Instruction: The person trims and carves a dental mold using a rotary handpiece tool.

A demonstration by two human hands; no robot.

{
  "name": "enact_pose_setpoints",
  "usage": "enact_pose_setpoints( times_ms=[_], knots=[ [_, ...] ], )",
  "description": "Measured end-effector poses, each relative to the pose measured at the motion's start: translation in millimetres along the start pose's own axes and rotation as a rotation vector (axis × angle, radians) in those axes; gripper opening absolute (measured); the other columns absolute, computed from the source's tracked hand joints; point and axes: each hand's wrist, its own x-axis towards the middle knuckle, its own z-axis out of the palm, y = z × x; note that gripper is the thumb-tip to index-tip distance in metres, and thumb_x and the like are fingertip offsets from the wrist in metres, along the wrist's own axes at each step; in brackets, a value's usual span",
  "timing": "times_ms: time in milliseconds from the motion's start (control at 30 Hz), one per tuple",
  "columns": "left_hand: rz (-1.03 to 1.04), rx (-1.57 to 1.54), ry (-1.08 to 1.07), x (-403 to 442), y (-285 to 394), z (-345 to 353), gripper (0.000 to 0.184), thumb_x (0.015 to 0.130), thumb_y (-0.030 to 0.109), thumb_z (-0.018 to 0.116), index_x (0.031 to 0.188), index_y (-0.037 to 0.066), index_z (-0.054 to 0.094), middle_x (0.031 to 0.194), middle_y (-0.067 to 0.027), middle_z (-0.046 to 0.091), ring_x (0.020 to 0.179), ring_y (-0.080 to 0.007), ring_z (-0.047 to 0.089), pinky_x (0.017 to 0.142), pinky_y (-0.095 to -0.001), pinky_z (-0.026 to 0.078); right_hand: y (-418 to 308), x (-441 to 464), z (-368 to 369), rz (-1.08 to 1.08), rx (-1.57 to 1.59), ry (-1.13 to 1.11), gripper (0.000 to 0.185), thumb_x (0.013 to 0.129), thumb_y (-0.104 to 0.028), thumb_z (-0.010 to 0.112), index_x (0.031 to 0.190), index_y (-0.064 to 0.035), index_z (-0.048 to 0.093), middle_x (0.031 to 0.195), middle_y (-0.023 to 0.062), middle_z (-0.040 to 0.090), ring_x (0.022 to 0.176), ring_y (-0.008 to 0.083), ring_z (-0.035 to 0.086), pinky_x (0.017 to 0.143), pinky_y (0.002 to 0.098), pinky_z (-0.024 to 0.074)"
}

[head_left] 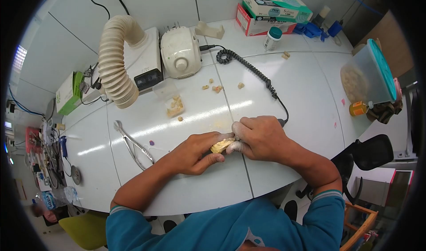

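Observation:
A small yellowish piece like a plaster dental cast sits between my hands, above the white table near its front edge. My left hand grips it, with fingers over the top and thumb along the near side. My right hand is closed around a rotary handpiece; mostly its dark cord end shows behind the hand. The right fingertips, dusted white, are against the cast's right side. The working tip is hidden by the fingers. A black coiled cord runs from the handpiece to the cream control unit.
Plaster-cutting pliers lie left of my left forearm. Beyond my hands are a clear box of yellowish pieces and several loose bits. A ribbed suction hose arches at left. Stacked cartons and a teal-lidded tub stand right.

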Motion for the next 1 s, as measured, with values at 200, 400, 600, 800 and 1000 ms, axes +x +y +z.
enact_pose_setpoints(
  times_ms=[200, 400, 600, 800, 1000],
  knots=[
    [-0.018, -0.001, -0.017, -1.2, 0.3, -0.7, 0.050, 0.104, 0.031, 0.073, 0.143, 0.001, 0.064, 0.109, -0.0155, 0.072, 0.094, -0.0353, 0.072, 0.086, -0.0434, 0.056, -0.6, -0.2, -0.3, 0.015, -0.012, -0.018, 0.051, 0.091, -0.056, 0.080, 0.096, -0.0065, 0.068, 0.079, 0.0076, 0.064, 0.065, 0.0287, 0.069, 0.058, 0.0421, 0.0537],
    [-0.008, -0.006, 0.001, -0.6, 0.9, 1.2, 0.049, 0.104, 0.032, 0.072, 0.142, 0.002, 0.064, 0.109, -0.0164, 0.073, 0.094, -0.0363, 0.073, 0.087, -0.0440, 0.056, -1.4, 0.0, -1.4, 0.027, -0.011, -0.051, 0.050, 0.092, -0.055, 0.080, 0.099, -0.0061, 0.070, 0.079, 0.0083, 0.065, 0.065, 0.0285, 0.069, 0.059, 0.0416, 0.0539],
    [-0.017, 0.009, -0.010, -0.5, -1.3, 0.4, 0.049, 0.105, 0.033, 0.071, 0.142, 0.002, 0.064, 0.109, -0.0159, 0.073, 0.094, -0.0360, 0.073, 0.088, -0.0434, 0.056, -0.8, -0.2, 0.2, 0.024, -0.001, -0.040, 0.048, 0.092, -0.053, 0.081, 0.097, -0.0064, 0.069, 0.079, 0.0082, 0.066, 0.065, 0.0289, 0.069, 0.058, 0.0417, 0.0539],
    [-0.020, -0.011, 0.014, 1.6, 3.3, -0.2, 0.047, 0.105, 0.030, 0.071, 0.143, 0.003, 0.064, 0.107, -0.0141, 0.072, 0.091, -0.0342, 0.071, 0.087, -0.0418, 0.056, 0.6, 0.5, 0.1, 0.016, -0.005, -0.034, 0.047, 0.092, -0.052, 0.081, 0.096, -0.0068, 0.067, 0.079, 0.0077, 0.065, 0.065, 0.0294, 0.069, 0.058, 0.0425, 0.0536],
    [0.006, -0.021, 0.017, 2.0, 5.3, 0.2, 0.049, 0.104, 0.024, 0.072, 0.147, 0.004, 0.061, 0.105, -0.0150, 0.070, 0.090, -0.0354, 0.070, 0.085, -0.0433, 0.055, 0.9, 0.2, 0.3, 0.020, -0.002, -0.030, 0.047, 0.092, -0.052, 0.080, 0.096, -0.0072, 0.066, 0.079, 0.0072, 0.065, 0.064, 0.0295, 0.069, 0.058, 0.0427, 0.0533]
  ],
)
